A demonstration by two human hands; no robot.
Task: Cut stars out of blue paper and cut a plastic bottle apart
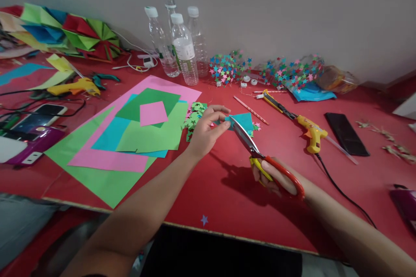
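My left hand (209, 127) pinches the left end of a small blue piece of paper (243, 120) above the table. A pair of scissors (245, 135) with red and yellow handles is in my right hand (276, 177), its fingers through the loops. The blades point up and left and lie against the blue paper near my left fingertips. Whether they are cutting through it I cannot tell. Just left of my left hand is a heap of green and pink paper stars (194, 117). Several sheets of coloured paper (152, 134) are stacked further left, a pink square (153, 113) on top.
Clear plastic bottles (185, 49) stand against the wall beside star garlands (227, 67). To the right lie a yellow glue gun (310, 132), its cord, and a black phone (347, 134). Another glue gun (78, 87) lies at the left. A loose star (204, 220) sits near the front edge.
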